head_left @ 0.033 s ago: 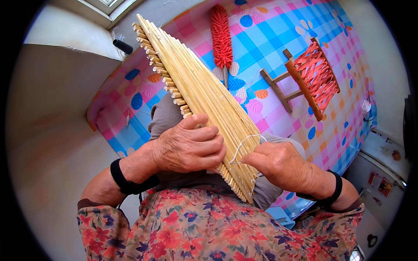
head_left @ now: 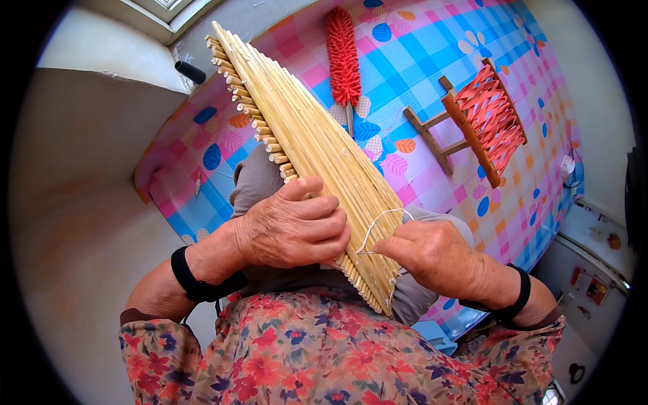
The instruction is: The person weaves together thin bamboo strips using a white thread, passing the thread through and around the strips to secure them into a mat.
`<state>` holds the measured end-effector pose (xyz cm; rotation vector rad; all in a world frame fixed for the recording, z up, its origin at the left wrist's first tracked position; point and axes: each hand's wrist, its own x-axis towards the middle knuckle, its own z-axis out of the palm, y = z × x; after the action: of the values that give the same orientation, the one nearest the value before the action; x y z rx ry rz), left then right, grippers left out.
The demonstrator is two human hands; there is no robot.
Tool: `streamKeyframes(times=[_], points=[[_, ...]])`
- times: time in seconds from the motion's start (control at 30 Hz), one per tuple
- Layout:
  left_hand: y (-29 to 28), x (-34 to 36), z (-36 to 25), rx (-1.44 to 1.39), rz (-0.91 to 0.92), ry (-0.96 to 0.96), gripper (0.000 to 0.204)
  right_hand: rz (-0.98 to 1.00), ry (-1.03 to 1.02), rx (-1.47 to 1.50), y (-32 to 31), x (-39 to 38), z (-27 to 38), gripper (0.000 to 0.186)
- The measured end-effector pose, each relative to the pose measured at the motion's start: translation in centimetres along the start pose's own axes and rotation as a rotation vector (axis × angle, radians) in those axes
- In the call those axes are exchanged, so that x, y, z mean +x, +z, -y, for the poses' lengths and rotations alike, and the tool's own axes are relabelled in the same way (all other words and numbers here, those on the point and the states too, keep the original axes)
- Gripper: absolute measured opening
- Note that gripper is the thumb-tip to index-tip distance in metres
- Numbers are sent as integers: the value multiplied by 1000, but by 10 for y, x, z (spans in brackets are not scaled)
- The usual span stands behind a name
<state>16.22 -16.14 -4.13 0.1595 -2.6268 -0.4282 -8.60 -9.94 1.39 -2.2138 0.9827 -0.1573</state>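
Across my lap lies a stiff panel of straw-coloured stalks [head_left: 317,145], laid side by side and slanting from far left to near right. Its left edge shows the round cut ends of a lower layer. My left hand [head_left: 293,226] grips that edge near the lower end, fingers curled over the top. In my right hand [head_left: 435,253], thumb and forefinger pinch a thin needle [head_left: 366,252], whose tip points left over the stalks. A loop of white thread [head_left: 378,219] arches up from it. Small white stitches run along the panel; the right hand's other fingers are tucked under.
Beyond the panel, a checked, leaf-printed covering [head_left: 418,81] bears a fluffy red duster [head_left: 343,57] and a wooden folding stool [head_left: 486,125] with a red woven seat. A dark tube end [head_left: 190,71] sticks out by the left wall. A light blue object [head_left: 435,335] is low right.
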Motion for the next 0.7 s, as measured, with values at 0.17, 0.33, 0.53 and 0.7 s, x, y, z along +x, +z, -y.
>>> streamKeyframes(times=[0.17, 0.33, 0.53, 0.7], points=[[2, -1, 1, 9, -13, 11, 23, 1, 5, 9, 2, 1, 1, 14], [3, -1, 1, 8, -44, 10, 21, -1, 13, 17, 4, 3, 2, 13], [0, 2, 3, -102, 21, 22, 23, -16, 11, 27, 19, 13, 14, 9], [3, 0, 6, -69, 28, 40, 23, 22, 173, -34, 20, 17, 23, 12]])
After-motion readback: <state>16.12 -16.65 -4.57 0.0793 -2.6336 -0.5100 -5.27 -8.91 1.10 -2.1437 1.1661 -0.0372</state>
